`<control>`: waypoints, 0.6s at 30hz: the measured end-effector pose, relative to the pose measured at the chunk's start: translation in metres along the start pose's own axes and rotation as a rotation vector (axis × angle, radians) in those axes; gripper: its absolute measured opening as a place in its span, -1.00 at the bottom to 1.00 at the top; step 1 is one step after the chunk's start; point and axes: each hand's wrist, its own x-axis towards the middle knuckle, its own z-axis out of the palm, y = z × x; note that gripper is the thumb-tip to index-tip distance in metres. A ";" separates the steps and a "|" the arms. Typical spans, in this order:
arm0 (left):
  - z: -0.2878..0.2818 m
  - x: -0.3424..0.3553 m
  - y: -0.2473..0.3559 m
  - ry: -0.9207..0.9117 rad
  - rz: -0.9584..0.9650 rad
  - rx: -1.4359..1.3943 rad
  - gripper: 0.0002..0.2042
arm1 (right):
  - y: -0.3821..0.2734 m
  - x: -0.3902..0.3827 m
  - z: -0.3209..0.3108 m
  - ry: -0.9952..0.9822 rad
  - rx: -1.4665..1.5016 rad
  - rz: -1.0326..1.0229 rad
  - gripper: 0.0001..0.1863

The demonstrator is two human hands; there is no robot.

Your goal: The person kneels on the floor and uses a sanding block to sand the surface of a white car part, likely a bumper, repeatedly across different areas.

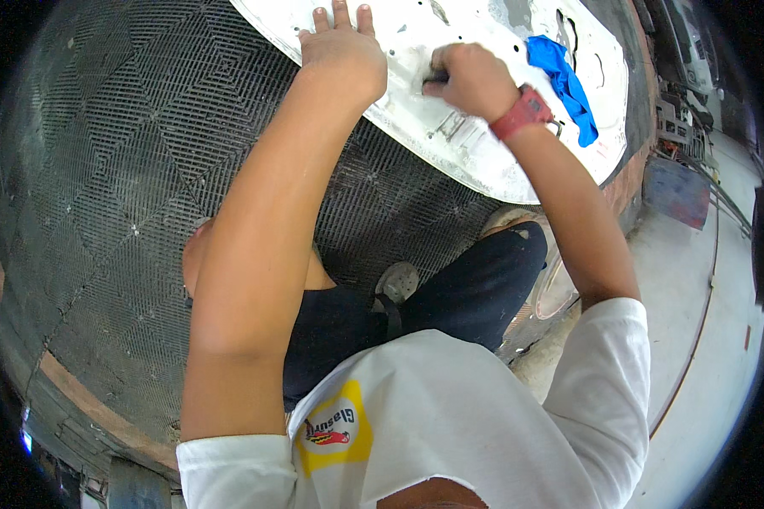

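Note:
A white metal panel (pixel 484 174), with holes and scuffed grey patches, lies in front of me; it looks like a vehicle body part. My left hand (pixel 344 55) rests on its left part, fingers spread and holding nothing. To the right, my right hand (pixel 474 81) is closed around a small dark pad (pixel 435 78) against the panel's surface. The fingers hide most of that pad, so its exact kind is unclear. A red watch (pixel 525 113) circles my right wrist. Right of this hand, a crumpled blue cloth (pixel 566 85) lies on the panel.
Black ribbed matting (pixel 119 161) covers the floor to the left and beneath the panel. My bent legs and a grey shoe (pixel 397 282) are close to the panel's near edge. At the right are pale concrete (pixel 696 280), a dark flat board (pixel 677 192) and assorted parts.

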 end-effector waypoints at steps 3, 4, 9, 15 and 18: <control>-0.003 -0.003 0.007 -0.010 0.017 0.002 -0.12 | 0.062 0.034 0.008 0.168 0.150 0.085 -0.57; -0.003 -0.002 0.007 -0.003 0.021 0.008 -0.13 | 0.074 0.041 0.003 0.241 0.208 0.119 -0.57; 0.008 0.000 -0.004 -0.011 0.003 0.047 -0.14 | 0.043 0.027 0.022 0.238 0.287 0.168 -0.55; -0.020 -0.003 0.006 -0.100 0.011 0.006 -0.14 | 0.050 0.029 0.010 0.240 0.282 0.285 -0.58; -0.018 -0.007 0.004 -0.090 0.018 0.004 -0.15 | 0.036 0.014 0.039 0.441 0.236 0.207 -0.61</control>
